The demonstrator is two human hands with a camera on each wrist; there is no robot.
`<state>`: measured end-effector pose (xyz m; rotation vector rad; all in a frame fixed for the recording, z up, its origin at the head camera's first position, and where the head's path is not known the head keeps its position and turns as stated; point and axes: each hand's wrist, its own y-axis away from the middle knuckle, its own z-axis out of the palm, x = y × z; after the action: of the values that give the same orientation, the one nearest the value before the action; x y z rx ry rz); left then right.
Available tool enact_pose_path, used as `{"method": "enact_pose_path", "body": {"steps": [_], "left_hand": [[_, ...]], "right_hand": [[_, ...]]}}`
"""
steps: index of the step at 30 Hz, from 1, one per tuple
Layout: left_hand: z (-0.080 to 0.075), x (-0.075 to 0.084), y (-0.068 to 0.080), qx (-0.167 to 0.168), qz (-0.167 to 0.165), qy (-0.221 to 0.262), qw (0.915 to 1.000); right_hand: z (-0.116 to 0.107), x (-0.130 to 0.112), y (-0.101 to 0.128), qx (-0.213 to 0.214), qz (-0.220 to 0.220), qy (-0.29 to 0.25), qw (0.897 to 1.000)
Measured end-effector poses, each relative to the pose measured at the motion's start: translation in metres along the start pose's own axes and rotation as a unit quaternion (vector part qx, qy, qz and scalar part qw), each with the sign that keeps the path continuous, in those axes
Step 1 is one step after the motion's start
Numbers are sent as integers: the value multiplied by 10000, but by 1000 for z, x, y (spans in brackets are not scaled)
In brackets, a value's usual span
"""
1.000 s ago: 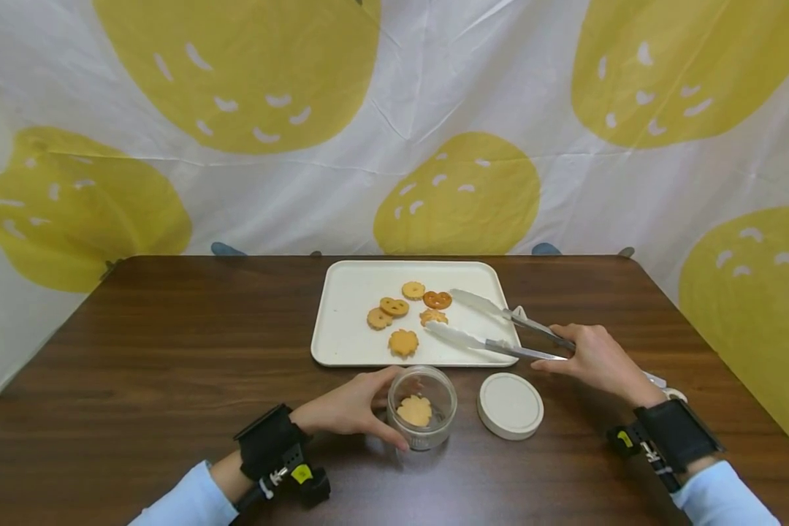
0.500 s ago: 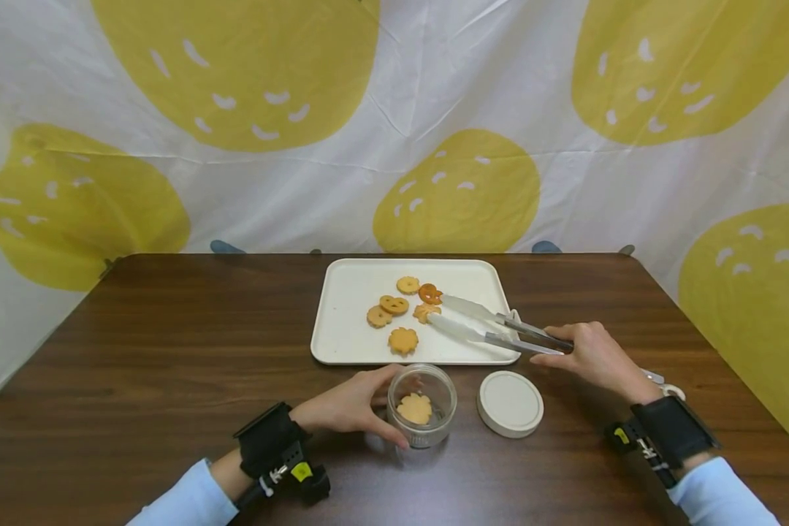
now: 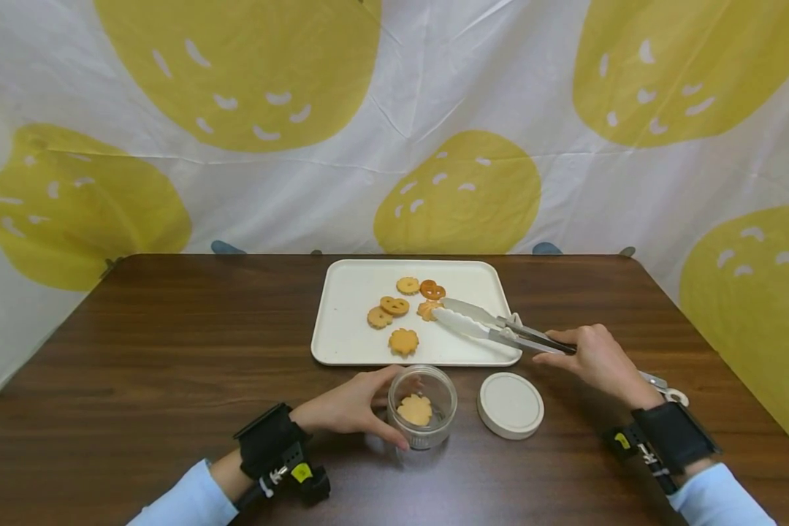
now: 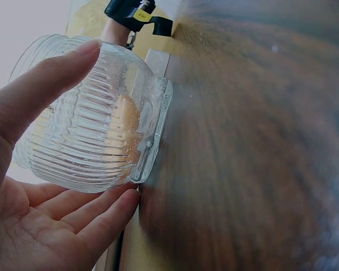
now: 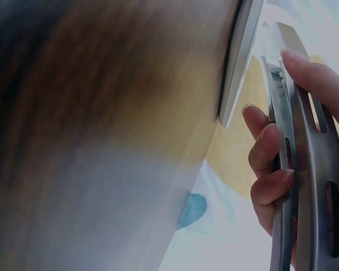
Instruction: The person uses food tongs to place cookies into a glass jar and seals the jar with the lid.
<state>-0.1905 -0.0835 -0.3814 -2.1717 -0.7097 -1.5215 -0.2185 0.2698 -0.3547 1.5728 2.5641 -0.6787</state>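
Your right hand (image 3: 595,358) grips the metal tongs (image 3: 500,329) by the handle end, fingers curled round both arms and squeezing them nearly together; the wrist view shows the slotted steel arms (image 5: 305,169) close and parallel under your fingertips. The white tong tips sit on the tray (image 3: 342,343), pinched on or right against the scalloped cookie (image 3: 426,310) — can't tell whether it's truly clamped, since the tips cover its right edge.

Your left hand (image 3: 348,405) cups the glass jar (image 3: 422,405) from the left, thumb on the far side, fingers on the near side, lightly curved round the wall. The jar is clear ribbed glass (image 4: 96,130), round-bellied, open-topped, standing upright on the table (image 3: 171,351) just in front of the tray. One flower-shaped cookie (image 3: 414,410) lies flat inside it.

The tray is a white matte rectangle with rounded corners. On it: a ring cookie (image 3: 408,285), a darker pretzel-shaped one (image 3: 432,290), two overlapping round ones (image 3: 388,310), and a flower one (image 3: 403,341) near the front edge.

A round white lid (image 3: 510,405) lies flat just right of the jar, not touching it. The table is dark wood-grain, smooth.
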Motion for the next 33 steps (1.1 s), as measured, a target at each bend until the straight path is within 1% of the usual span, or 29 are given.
{"method": "enact_pose_path", "body": {"steps": [6, 14, 20, 27, 33], "left_hand": [[0, -1, 0, -13, 20, -26, 10000], [0, 1, 1, -1, -117, -49, 9999], [0, 2, 1, 1, -158, 9, 9999], [0, 1, 1, -52, -86, 80, 9999], [0, -1, 0, -9, 88, 42, 10000]], "right_hand": [[-3, -1, 2, 53, -6, -91, 9999], [-9, -1, 6, 133, -111, -134, 9998], [-15, -2, 9, 228, -122, -160, 9995], [-21, -1, 16, 111, 68, -253, 9996], [-25, -1, 22, 88, 150, -282, 9995]]}}
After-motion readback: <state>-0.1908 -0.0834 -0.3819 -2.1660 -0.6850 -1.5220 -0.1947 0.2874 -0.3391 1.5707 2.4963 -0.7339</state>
